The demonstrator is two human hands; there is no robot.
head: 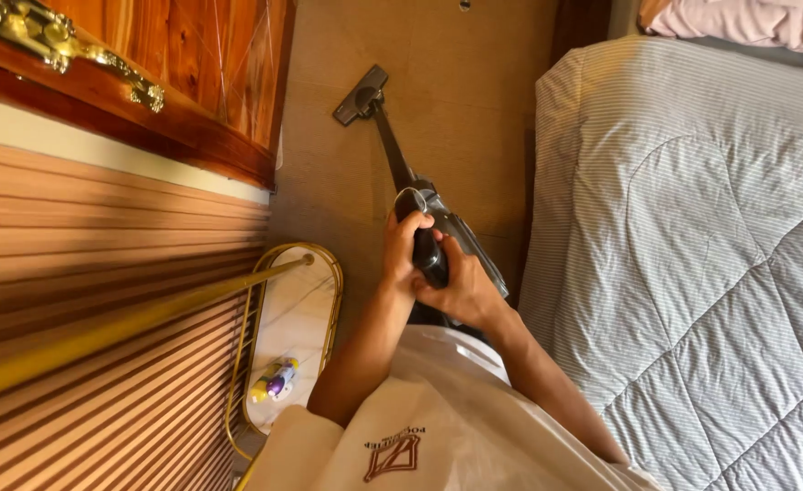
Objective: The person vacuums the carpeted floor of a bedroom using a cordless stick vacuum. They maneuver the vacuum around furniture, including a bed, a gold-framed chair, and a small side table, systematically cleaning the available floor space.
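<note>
Grey vacuum slants up-left, head on bare floor. My left hand and right hand grip its handle, between bed and wall

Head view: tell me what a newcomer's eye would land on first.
At centre, the left hand and right hand grip the dark handle of a stick vacuum, whose head sits on the tan floor ahead. A striped quilted bed fills the right side. Lower left stands a gold-railed tray table bearing a small purple-and-yellow bottle.

Your tan floor carries the vacuum head; a quilted bed stands beside it.
</note>
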